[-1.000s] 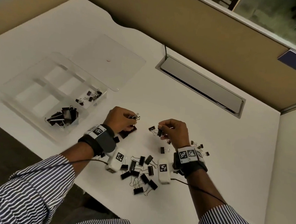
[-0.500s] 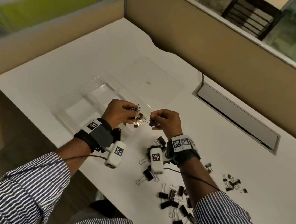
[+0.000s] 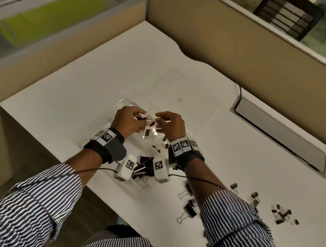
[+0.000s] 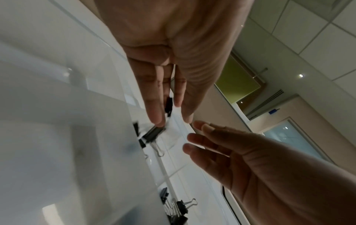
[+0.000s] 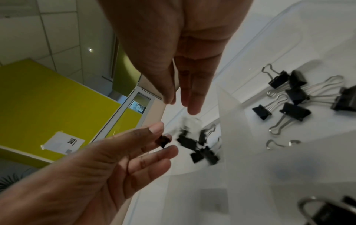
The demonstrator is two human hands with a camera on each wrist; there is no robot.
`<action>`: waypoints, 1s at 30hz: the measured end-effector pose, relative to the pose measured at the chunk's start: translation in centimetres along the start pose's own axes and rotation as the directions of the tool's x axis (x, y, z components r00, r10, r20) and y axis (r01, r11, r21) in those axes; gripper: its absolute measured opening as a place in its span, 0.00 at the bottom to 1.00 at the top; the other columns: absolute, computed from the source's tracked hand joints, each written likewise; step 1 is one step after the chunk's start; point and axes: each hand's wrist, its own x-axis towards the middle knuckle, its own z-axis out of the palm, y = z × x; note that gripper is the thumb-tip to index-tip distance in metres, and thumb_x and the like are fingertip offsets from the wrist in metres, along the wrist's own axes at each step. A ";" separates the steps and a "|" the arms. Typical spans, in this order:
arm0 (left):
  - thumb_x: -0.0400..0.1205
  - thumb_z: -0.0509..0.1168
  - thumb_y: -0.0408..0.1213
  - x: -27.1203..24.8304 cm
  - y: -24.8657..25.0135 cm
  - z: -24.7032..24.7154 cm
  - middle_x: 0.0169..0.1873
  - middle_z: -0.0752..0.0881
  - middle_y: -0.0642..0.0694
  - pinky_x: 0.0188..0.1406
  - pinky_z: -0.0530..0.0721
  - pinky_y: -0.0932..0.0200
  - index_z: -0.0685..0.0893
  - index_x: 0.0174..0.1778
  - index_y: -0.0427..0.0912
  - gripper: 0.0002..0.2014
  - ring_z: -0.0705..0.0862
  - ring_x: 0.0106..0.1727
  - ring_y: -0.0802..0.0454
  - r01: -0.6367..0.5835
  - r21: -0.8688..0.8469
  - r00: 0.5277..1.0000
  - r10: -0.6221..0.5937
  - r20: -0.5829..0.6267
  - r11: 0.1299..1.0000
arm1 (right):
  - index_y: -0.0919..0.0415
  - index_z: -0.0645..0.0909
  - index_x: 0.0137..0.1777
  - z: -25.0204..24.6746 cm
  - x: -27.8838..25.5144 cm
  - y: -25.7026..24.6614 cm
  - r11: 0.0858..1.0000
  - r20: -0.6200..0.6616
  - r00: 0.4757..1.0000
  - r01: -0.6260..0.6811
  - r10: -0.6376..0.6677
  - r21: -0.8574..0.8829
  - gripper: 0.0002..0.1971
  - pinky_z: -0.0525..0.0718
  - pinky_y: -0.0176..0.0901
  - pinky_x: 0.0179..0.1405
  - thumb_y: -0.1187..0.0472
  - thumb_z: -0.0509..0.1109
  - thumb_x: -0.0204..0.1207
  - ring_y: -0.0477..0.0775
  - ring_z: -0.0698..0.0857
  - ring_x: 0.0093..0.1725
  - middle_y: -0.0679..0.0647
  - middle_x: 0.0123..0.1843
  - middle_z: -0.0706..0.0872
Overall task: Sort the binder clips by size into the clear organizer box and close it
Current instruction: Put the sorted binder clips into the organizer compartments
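The clear organizer box (image 3: 109,113) lies open on the white desk, its lid (image 3: 184,87) flat behind it. Both hands hover over its far compartments. My left hand (image 3: 141,119) pinches a small black binder clip (image 5: 163,140) between thumb and index finger. My right hand (image 3: 158,121) has straight fingers and holds nothing. Several small clips (image 5: 194,146) drop blurred between the hands into the box. Medium clips (image 5: 289,97) lie in the adjoining compartment, and large clips (image 3: 145,166) in the nearest one, partly hidden by my wrists.
Loose medium clips (image 3: 188,207) lie on the desk under my right forearm, and a cluster of tiny ones (image 3: 283,215) further right. A grey cable tray (image 3: 281,133) is set into the desk at the back right. Beige partitions wall the desk; its left edge is close.
Both hands left the loose pile and moved left to above the box. The right hand has opened and the clips it carried are falling. The head view swung left.
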 end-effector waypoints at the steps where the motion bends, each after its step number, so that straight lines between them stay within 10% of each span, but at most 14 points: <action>1: 0.71 0.80 0.28 0.1 -0.1 -0.2 0.46 0.88 0.42 0.39 0.92 0.50 0.87 0.60 0.38 0.21 0.91 0.40 0.46 -0.019 0.026 1.000 0.018 0.011 0.999 | 0.62 0.88 0.55 0.0 0.0 0.0 1.000 0.002 1.000 0.006 -0.006 -0.002 0.08 0.92 0.46 0.38 0.67 0.72 0.79 0.55 0.92 0.40 0.57 0.46 0.90; 11: 0.79 0.72 0.39 -0.7 0.4 1.3 0.49 0.88 0.57 0.51 0.88 0.54 0.89 0.52 0.50 0.07 0.87 0.49 0.61 -0.332 0.203 0.940 0.340 -0.008 0.921 | 0.49 0.87 0.58 -3.5 -2.0 1.6 0.952 -0.042 0.983 0.160 -0.176 -0.262 0.11 0.85 0.39 0.50 0.60 0.70 0.78 0.43 0.86 0.52 0.47 0.56 0.88; 18: 0.79 0.72 0.44 -3.1 1.7 8.4 0.74 0.77 0.49 0.77 0.68 0.56 0.76 0.76 0.49 0.28 0.67 0.80 0.51 -0.590 0.282 0.807 0.534 0.252 0.757 | 0.50 0.84 0.65 -8.4 -5.2 5.6 0.892 -0.057 0.977 0.162 -0.205 -0.422 0.15 0.79 0.51 0.69 0.60 0.71 0.79 0.49 0.81 0.67 0.48 0.67 0.85; 30: 0.81 0.68 0.50 -7.7 3.1 21.9 0.84 0.60 0.47 0.84 0.55 0.50 0.60 0.85 0.49 0.38 0.51 0.86 0.49 -0.686 0.335 0.695 0.444 0.565 0.646 | 0.48 0.76 0.75 -21.3 -13.3 15.1 0.843 -0.194 0.981 -0.125 0.025 -0.523 0.23 0.64 0.50 0.80 0.57 0.70 0.81 0.56 0.68 0.80 0.55 0.80 0.73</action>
